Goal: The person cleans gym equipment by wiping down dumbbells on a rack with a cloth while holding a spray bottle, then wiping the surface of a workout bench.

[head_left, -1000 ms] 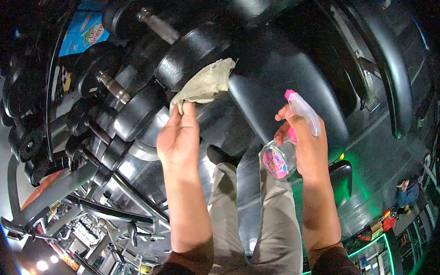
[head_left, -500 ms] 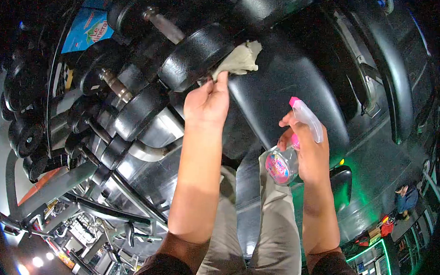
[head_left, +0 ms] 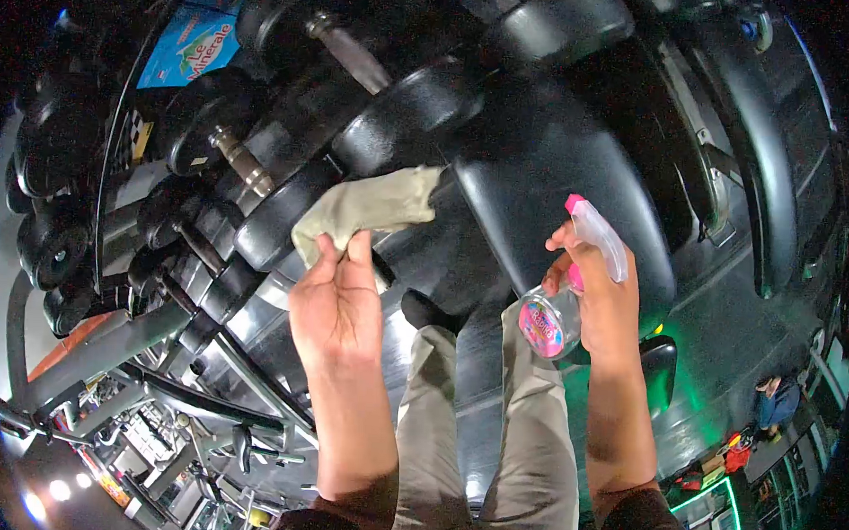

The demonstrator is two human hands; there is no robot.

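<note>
My left hand [head_left: 337, 304] pinches a greyish-beige cloth [head_left: 375, 206] between thumb and fingers, palm turned up. The cloth spreads out beside the end of a black dumbbell [head_left: 285, 212] on the rack; I cannot tell whether the two touch. My right hand [head_left: 599, 282] is wrapped around a clear spray bottle [head_left: 545, 325] with a pink and white trigger head and a pink and blue label. The bottle is tilted, its nozzle pointing up and to the left, in front of a black padded bench [head_left: 570, 177].
Larger black dumbbells [head_left: 412, 108] and several smaller ones line the rack on the left. A blue box [head_left: 192, 46] stands behind them. Another long black pad [head_left: 756, 156] is at the right. Far right, a person [head_left: 778, 404] is by the wall.
My left hand has moved down and left with the cloth, away from the larger dumbbell, and the cloth now hangs more spread out. My right hand still holds the bottle, nearly unmoved.
</note>
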